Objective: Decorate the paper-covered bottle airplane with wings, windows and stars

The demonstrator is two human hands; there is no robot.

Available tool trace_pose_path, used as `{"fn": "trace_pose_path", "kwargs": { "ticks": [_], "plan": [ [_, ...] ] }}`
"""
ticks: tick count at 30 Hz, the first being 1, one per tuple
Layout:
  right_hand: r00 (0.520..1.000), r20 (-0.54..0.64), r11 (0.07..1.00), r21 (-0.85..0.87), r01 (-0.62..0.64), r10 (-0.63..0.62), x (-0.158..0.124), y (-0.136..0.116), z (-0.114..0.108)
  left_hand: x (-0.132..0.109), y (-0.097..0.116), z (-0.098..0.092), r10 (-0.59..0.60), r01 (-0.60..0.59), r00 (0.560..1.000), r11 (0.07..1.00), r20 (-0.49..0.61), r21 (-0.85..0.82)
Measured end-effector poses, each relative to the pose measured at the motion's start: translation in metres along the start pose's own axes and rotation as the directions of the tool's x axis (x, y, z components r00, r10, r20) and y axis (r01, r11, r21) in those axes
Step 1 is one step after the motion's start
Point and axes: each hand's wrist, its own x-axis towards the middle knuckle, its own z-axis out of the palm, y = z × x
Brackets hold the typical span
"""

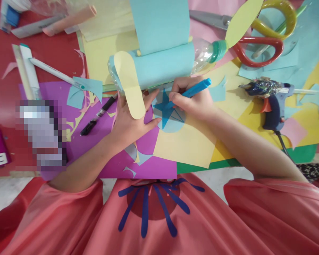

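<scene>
My right hand point(192, 99) grips a blue marker point(198, 88), its tip end over a light blue paper circle point(172, 127). On the circle is a star point(164, 108), mostly filled in blue, with its lower right arm only outlined. My left hand point(131, 120) lies flat with fingers spread, its fingertips at the circle's left edge. A pale yellow rounded paper strip point(130, 85) hides part of that hand. The strip is at the base end of a plastic bottle point(202, 55) wrapped in light blue paper point(164, 65); the bottle lies on its side behind my hands.
Scissors point(257, 51) with red and yellow handles lie at the upper right. Below them is a blue glue gun point(272, 102) with a cord. A black pen point(98, 115), white pens point(57, 72) and a pixelated object point(42, 134) are on the left. Coloured sheets and scraps cover the table.
</scene>
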Motion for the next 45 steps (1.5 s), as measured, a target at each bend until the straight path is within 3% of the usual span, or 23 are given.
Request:
{"fn": "trace_pose_path", "kwargs": {
  "ticks": [13,16,21,23,28,33,39,45],
  "plan": [
    [0.997,0.04,0.996,0.05,0.068,-0.07,0.001,0.008,0.001,-0.001,-0.002,0.003,0.01,-0.01,1.0,1.0,-0.026,0.006],
    [0.993,-0.019,0.987,0.108,0.117,-0.115,-0.001,0.01,0.001,0.0,-0.001,0.002,0.015,-0.014,1.0,1.0,-0.012,0.006],
    [0.951,-0.229,0.933,0.248,0.262,-0.206,-0.009,0.002,-0.005,0.0,-0.002,0.0,0.021,-0.021,1.0,1.0,0.007,-0.009],
    [0.946,-0.24,0.909,0.303,0.286,-0.217,-0.012,-0.001,-0.011,0.0,-0.003,0.0,0.027,-0.027,0.999,1.0,0.024,-0.016],
    [0.987,-0.093,0.915,0.373,0.155,-0.129,-0.021,0.0,-0.025,0.002,-0.008,-0.003,0.036,-0.036,0.998,0.999,0.055,-0.013],
    [1.0,-0.022,0.969,0.247,0.013,-0.008,-0.025,0.004,-0.021,0.003,-0.01,-0.006,0.035,-0.034,0.997,0.999,0.073,-0.014],
    [0.999,0.045,0.983,0.179,-0.028,0.02,-0.027,0.002,-0.012,0.003,-0.011,-0.004,0.038,-0.037,0.998,0.999,0.058,-0.025],
    [0.999,0.03,0.997,0.065,-0.034,0.032,-0.029,0.003,-0.012,0.003,-0.012,-0.003,0.033,-0.031,0.998,0.999,0.052,-0.04]
  ]
}}
